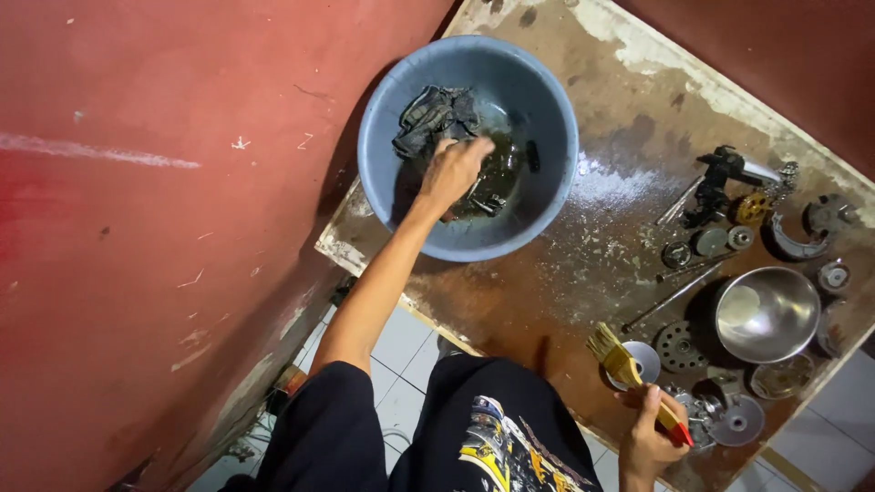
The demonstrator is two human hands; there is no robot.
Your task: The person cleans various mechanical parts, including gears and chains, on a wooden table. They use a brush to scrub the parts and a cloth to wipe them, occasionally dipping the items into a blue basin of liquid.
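My left hand [453, 169] reaches into a blue plastic basin [547, 100] of dark dirty liquid. Its fingers curl down onto metal parts [488, 202] lying in the liquid, beside a dark wet rag [436, 117]; whether it grips anything is hidden. My right hand [645, 437] holds a paintbrush [622, 362] by its red handle, bristles up and left, just over the wooden board's near edge. Under the brush lies a flat metal disc [647, 357].
On the stained wooden board [583, 264] to the right lie a shiny steel bowl [767, 312], gears, a toothed round plate [679, 346], rods and several small engine parts. A red wall [155, 200] stands close on the left. White tiled floor [401, 346] shows below.
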